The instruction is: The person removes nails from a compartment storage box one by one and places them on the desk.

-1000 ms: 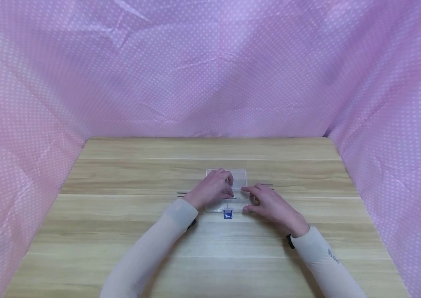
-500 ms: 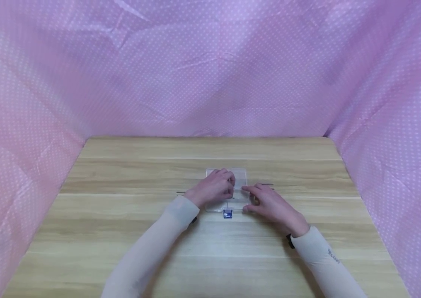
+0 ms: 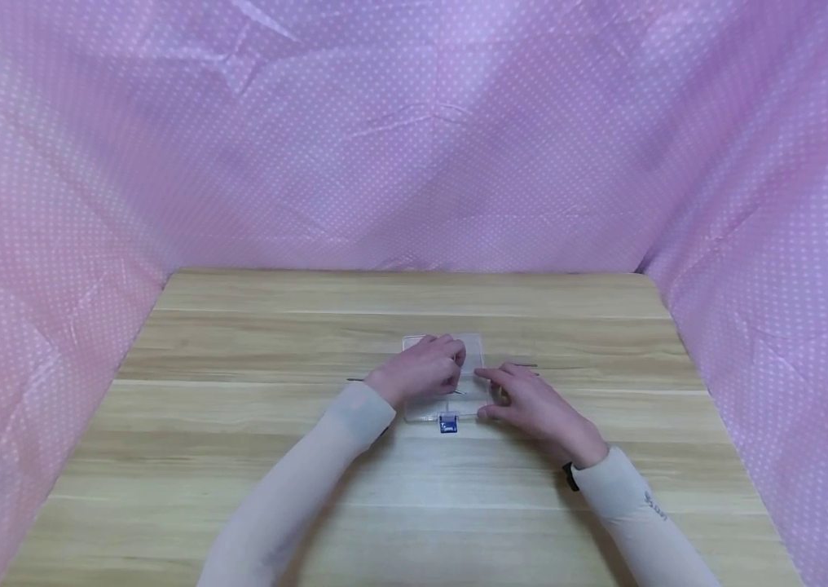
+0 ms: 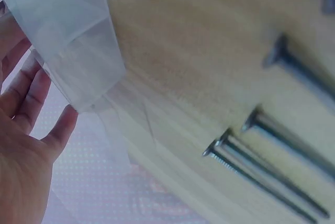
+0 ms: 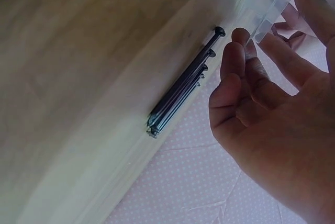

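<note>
A transparent plastic compartment box (image 3: pixel 469 406) lies with its lid (image 3: pixel 473 355) folded back and a blue label (image 3: pixel 447 425) on its front catch. My left hand (image 3: pixel 420 371) reaches over the box, fingers curled downward, pinching a thin metal nail (image 3: pixel 461 392) whose end pokes out by the fingertips. The nail's other part is hidden by the hand. My right hand (image 3: pixel 527 399) grips the box's right side, index finger at the hinge line and thumb at the near corner. In the right wrist view its other fingers (image 5: pixel 233 62) curl under the box edge.
Several flat-headed nails (image 4: pixel 288 140) lie left of the box on the wooden table (image 3: pixel 414 514). Another group of nails (image 5: pixel 183 79) lies side by side to its right, partly behind the right hand in the head view. Pink dotted cloth (image 3: pixel 414 163) surrounds the table.
My left hand has shifted slightly to the right over the box, and less of the nail shows at its fingertips. One of two nail ends left of the wrist no longer shows. The right hand stays put.
</note>
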{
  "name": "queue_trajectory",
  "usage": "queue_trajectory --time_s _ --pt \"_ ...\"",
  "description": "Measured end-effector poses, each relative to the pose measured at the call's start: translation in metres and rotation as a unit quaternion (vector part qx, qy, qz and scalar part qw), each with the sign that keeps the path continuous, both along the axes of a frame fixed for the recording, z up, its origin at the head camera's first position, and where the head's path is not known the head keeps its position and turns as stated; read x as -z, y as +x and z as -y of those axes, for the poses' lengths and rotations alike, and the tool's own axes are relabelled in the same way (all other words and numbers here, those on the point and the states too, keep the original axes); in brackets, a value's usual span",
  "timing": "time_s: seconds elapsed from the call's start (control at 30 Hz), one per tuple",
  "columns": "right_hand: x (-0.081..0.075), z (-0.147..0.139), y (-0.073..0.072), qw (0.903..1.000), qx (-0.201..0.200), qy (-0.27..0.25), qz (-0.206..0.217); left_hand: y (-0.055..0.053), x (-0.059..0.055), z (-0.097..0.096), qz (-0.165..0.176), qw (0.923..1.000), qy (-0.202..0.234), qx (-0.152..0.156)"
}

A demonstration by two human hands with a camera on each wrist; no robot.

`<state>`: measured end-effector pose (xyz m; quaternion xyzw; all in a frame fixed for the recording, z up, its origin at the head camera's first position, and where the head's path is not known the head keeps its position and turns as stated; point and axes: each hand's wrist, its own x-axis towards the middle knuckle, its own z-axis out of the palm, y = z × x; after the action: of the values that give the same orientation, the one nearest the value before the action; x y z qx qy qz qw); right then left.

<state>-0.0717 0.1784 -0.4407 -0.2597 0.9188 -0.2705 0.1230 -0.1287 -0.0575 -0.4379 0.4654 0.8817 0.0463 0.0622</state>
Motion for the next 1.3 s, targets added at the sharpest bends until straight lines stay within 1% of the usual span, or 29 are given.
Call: queue_trajectory --time_s 0.17,0.4,0.6,0.7,0.83,0.9,1.0,1.13,1.3 --pt "0.000 0.000 0.000 1.0000 0.002 0.003 -0.002 0.001 -0.005 -0.003 -0.024 0.9994 -0.022 0.012" --pt "0.001 0.001 0.000 1.0000 -0.002 -0.001 0.005 0.000 -0.009 -0.005 -0.020 0.9981 -0.055 0.015" --pt "0.000 0.002 -0.001 1.0000 -0.004 -0.004 0.003 -0.002 -0.009 -0.004 -0.033 0.9973 -0.062 0.024" --pt "0.000 0.002 -0.001 1.0000 -0.001 -0.003 0.004 -0.002 -0.007 -0.001 -0.037 0.9981 -0.040 0.027" --pt "0.000 0.002 -0.002 1.0000 0.002 0.000 0.000 -0.001 0.000 0.005 -0.029 0.9991 0.017 0.024" --pt "0.000 0.002 -0.002 1.0000 0.003 0.002 0.001 -0.001 0.003 0.007 -0.027 0.9985 0.039 0.028" --pt "0.001 0.001 -0.002 1.0000 0.003 0.002 0.003 0.000 0.003 0.008 -0.030 0.9977 0.048 0.037" --pt "0.001 0.002 -0.002 1.0000 0.005 0.003 0.007 0.003 0.000 0.006 -0.022 0.9975 0.054 0.039" --pt "0.001 0.002 -0.002 0.9999 0.006 0.004 0.009 0.003 0.000 0.006 -0.016 0.9945 0.092 0.047"
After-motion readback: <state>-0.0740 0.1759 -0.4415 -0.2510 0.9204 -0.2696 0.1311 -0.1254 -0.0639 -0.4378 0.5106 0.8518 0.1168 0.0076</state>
